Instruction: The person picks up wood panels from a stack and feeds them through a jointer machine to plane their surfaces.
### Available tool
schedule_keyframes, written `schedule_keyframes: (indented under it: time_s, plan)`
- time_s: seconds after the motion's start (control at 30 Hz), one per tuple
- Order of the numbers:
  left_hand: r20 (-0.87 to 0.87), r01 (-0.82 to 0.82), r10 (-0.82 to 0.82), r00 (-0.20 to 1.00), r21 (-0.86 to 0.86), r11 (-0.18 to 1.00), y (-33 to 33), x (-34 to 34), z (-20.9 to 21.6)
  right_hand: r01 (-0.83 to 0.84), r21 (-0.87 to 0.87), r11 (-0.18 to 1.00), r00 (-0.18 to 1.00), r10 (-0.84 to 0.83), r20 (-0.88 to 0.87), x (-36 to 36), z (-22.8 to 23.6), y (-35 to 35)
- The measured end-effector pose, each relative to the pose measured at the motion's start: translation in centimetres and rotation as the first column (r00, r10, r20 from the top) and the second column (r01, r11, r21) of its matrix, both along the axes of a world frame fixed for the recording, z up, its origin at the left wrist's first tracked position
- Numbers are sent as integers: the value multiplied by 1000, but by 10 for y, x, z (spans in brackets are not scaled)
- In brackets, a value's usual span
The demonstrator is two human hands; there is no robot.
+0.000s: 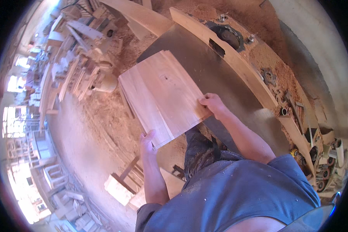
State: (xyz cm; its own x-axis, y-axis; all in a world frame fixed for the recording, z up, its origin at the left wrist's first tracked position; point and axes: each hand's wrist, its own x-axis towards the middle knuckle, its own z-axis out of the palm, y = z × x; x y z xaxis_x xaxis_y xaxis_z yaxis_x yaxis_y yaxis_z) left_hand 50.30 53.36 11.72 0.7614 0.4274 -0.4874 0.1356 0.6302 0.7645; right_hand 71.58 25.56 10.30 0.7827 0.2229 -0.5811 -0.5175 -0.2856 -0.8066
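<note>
A flat, pale brown wooden panel [164,89] with a small dark knot lies tilted across the middle of the view. Its near left corner is gripped by my left hand [147,141], thumb on top and fingers underneath. My right hand [213,105] pinches the near right edge in the same way. A double line along the left side hints at more than one layer, but I cannot tell. Beneath the panel's right part is a dark metal machine table [239,100]; whether the two touch is unclear.
A long wooden fence [228,54] runs along the machine table, with a dark round opening [228,35] behind it. Sawdust [288,83] and metal parts lie beyond. Wood offcuts [85,73] are piled at the far left. Boards [123,187] stand low by my left arm.
</note>
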Motion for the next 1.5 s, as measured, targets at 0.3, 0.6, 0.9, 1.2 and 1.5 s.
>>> schedule_keyframes:
  time_s: [0.3, 0.6, 0.9, 1.2, 1.5]
  plan:
    - [-100, 223, -203, 974, 272, 936, -160, -121, 30, 282, 350, 893, 958, -243, -151, -136, 42, -172]
    - [-11, 505, -533, 846, 337, 795, -257, -90, 64, 346, 219, 912, 794, -410, 449, -200, 57, -263]
    - [-130, 921, -992, 1, 386, -50, -387, 48, -3, 802, 267, 535, 225, -684, 694, -306, 44, -414]
    - [132, 930, -929, -344, 183, -319, -554, 25, 30, 764, 456, -456, -560, -820, 118, -503, 26, -433]
    - [30, 972, -983, -182, 157, -175, -505, 29, -8, 392, -813, -431, -49, -892, 449, -566, 73, -484]
